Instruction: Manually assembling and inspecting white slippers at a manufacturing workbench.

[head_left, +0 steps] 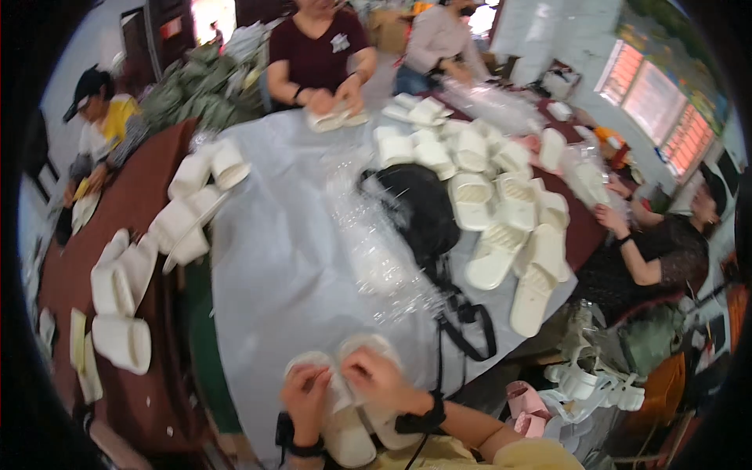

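A pair of cream slide slippers lies side by side at the near edge of the table, the left slipper (346, 440) and the right slipper (366, 342) both with toes pointing away from me. Over the strap of the left one is my left hand (307, 398), its fingertips drawn together in a pinch. My right hand (381, 381) bends over the right one, fingers also closed. Whatever is between the fingertips is too small and blurred to make out. Dark bands circle both my wrists.
A grey sheet (262, 258) covers the table. Clear plastic bags (364, 235), a black bag (415, 211) with straps and many cream slippers (495, 254) lie ahead and right. More slippers (121, 345) line the brown surface at left. Several people work around the table.
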The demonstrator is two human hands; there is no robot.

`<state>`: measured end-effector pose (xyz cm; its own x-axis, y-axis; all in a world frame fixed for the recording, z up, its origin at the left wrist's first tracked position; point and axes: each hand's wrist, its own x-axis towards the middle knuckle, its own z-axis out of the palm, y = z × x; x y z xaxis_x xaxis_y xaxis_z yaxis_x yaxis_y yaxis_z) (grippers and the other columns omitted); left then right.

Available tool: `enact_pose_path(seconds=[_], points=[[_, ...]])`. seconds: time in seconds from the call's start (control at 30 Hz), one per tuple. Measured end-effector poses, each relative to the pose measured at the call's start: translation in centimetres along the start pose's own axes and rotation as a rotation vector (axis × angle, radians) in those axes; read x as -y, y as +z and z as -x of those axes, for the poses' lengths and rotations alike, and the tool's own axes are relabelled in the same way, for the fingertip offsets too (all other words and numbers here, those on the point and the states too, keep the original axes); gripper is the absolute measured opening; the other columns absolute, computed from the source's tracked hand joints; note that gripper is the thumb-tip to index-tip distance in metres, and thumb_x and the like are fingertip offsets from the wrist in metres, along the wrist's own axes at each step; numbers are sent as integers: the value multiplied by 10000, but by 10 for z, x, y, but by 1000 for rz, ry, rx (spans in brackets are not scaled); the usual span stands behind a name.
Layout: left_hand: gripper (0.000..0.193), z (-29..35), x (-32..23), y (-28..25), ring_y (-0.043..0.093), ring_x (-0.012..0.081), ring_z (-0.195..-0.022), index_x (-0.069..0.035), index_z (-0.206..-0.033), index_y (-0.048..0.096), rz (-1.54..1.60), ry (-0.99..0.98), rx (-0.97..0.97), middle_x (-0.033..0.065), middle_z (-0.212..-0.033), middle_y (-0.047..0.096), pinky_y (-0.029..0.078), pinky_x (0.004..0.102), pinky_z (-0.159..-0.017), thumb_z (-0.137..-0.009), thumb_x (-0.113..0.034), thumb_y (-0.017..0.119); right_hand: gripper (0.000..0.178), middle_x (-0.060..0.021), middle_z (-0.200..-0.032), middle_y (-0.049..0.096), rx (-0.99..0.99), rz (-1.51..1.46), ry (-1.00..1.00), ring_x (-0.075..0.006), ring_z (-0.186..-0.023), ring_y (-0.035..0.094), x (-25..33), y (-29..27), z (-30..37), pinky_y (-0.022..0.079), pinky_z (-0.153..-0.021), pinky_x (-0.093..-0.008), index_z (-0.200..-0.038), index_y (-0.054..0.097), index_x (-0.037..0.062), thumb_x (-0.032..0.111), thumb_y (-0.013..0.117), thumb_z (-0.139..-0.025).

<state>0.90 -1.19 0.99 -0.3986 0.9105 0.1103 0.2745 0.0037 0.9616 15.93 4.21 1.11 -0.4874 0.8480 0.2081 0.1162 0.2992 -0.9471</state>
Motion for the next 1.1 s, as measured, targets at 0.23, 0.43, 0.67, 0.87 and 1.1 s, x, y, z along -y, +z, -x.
enact_pose_path(seconds=[0.23, 0.43, 0.67, 0.87, 1.1], points=[[92, -3, -10, 5, 562, 116, -764, -1, -836, 670, 125, -84, 57, 55, -852, 586, 458, 225, -659, -745, -8, 670, 90, -109, -842, 507, 55, 35, 94, -218, -709, 532, 10, -6, -3, 441, -633, -288, -895, 533, 13, 54, 570, -824], [141, 1, -2, 0, 555, 116, -809, -31, -889, 682, 237, -79, 79, 37, -904, 583, 462, 221, -690, -751, -3, 672, 106, -94, -858, 508, 79, 5, 114, -194, -702, 543, 10, -4, -2, 447, -616, -273, -905, 533, 3, 66, 577, -833], [123, 0, -9, 0, 557, 116, -778, -41, -872, 688, 110, -84, 124, 43, -872, 602, 450, 228, -659, -749, -28, 677, 102, -95, -861, 498, 89, 24, 108, -206, -719, 533, 8, -6, 0, 446, -626, -280, -913, 526, 9, 68, 563, -837], [97, -1, -7, 1, 554, 113, -773, -29, -848, 677, 133, -6, 113, 42, -862, 590, 439, 221, -663, -754, -53, 680, 101, -93, -853, 494, 70, -7, 80, -204, -712, 520, 10, -5, 0, 433, -625, -276, -914, 520, 10, 76, 555, -845], [105, 0, -10, 2, 552, 108, -776, -10, -864, 655, 205, -56, 59, 43, -881, 575, 453, 216, -662, -770, -54, 673, 102, -93, -851, 493, 94, 25, 88, -195, -704, 521, 9, -5, 0, 431, -627, -273, -913, 522, 3, 75, 554, -848]])
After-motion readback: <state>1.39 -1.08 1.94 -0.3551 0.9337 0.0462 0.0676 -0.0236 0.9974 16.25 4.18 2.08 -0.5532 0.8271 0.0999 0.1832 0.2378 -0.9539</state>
